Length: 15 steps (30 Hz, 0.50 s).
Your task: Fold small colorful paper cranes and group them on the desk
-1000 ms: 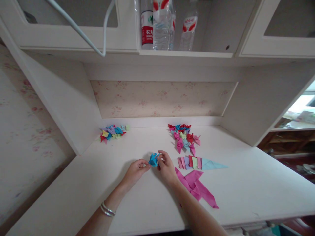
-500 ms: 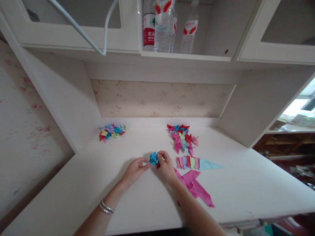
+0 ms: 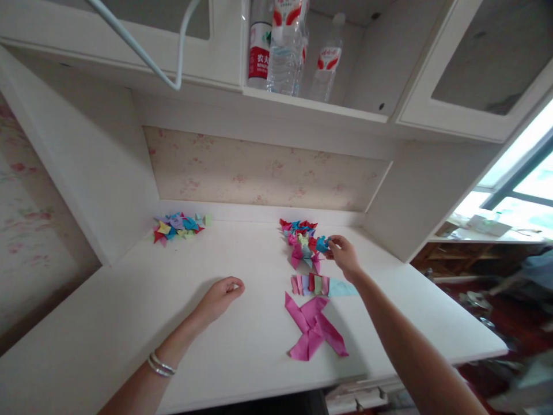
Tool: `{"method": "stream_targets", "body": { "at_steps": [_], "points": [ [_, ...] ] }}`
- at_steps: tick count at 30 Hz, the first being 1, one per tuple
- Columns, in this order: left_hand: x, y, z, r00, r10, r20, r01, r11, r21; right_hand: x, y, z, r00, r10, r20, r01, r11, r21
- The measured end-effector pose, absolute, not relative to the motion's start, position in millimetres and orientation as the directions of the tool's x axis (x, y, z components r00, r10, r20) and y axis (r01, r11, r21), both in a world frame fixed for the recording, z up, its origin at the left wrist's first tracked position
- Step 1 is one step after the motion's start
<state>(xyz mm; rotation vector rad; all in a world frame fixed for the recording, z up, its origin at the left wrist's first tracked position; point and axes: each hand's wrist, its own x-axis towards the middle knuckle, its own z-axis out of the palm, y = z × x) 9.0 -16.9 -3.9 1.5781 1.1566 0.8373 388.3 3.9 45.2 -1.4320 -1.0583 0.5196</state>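
My right hand point(image 3: 343, 256) pinches a blue folded-paper crane point(image 3: 322, 244) between thumb and fingers. It is held at the right edge of a cluster of colourful paper cranes point(image 3: 297, 253). Whether the blue crane touches the others I cannot tell. Over the white desk point(image 3: 242, 340), my left hand point(image 3: 222, 295) has its fingers curled in towards the thumb, with nothing visible in them. Nearer me than the cluster lies a strip of folded papers point(image 3: 311, 284), its pale blue pointed end partly behind my right wrist. A large pink folded-paper pinwheel shape point(image 3: 311, 327) lies below that.
Another pile of small paper cranes point(image 3: 179, 226) sits at the back left. Plastic bottles point(image 3: 285, 63) stand on the overhead shelf, and a white cable point(image 3: 142, 52) hangs at the upper left. A side panel point(image 3: 401, 190) bounds the desk on the right.
My right hand has carried the blue crane rightward and away from me to the crane cluster. My left hand has drawn away from the crane, its fingers curling in. The view has turned right.
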Motion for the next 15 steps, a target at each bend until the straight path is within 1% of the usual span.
{"method": "stream_targets", "body": {
  "at_steps": [4, 8, 15],
  "points": [
    [10, -16, -6, 0.304, 0.953, 0.005, 0.293, -0.098, 0.951, 430, -4, 23, 0.505, 0.83, 0.237, 0.353, 0.053, -0.934],
    [9, -15, -6, 0.304, 0.953, -0.001, 0.324, -0.103, 0.94, 447, -2, -1, 0.475, 0.861, 0.183, 0.393, -0.022, -0.919],
    [11, -15, -7, 0.272, 0.962, -0.02, 0.36, -0.083, 0.929, 458, 13, -23, 0.398, 0.906, 0.145, 0.455, -0.057, -0.889]
  ]
}}
